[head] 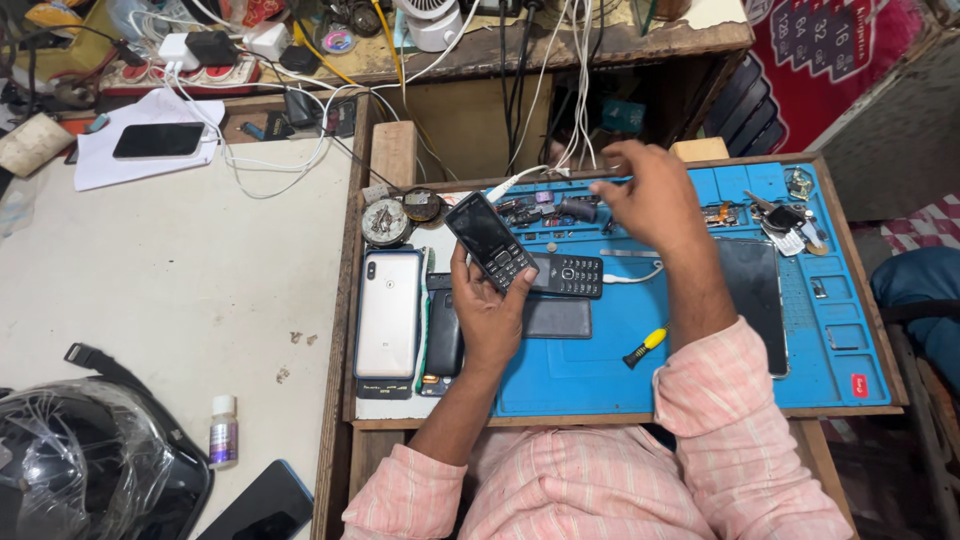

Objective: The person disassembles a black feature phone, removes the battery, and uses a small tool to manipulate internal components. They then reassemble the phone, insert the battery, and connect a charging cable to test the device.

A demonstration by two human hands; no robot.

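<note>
My left hand [490, 310] holds a black keypad phone [488, 240] tilted up over the blue work mat [700, 370]. My right hand [645, 195] reaches to the far edge of the mat, fingers pinched among small parts and white cables; what they grip is hidden. A second black keypad phone [567, 274] lies flat on the mat just right of the held one. A yellow-handled screwdriver [645, 346] lies on the mat near my right forearm.
A white smartphone [388, 312] lies face down left of the mat, a dark phone [443, 325] beside it. A black tablet-like slab [752, 290] sits right. On the white table: a phone on paper [158, 140], a small bottle [223, 430], a helmet [85, 460].
</note>
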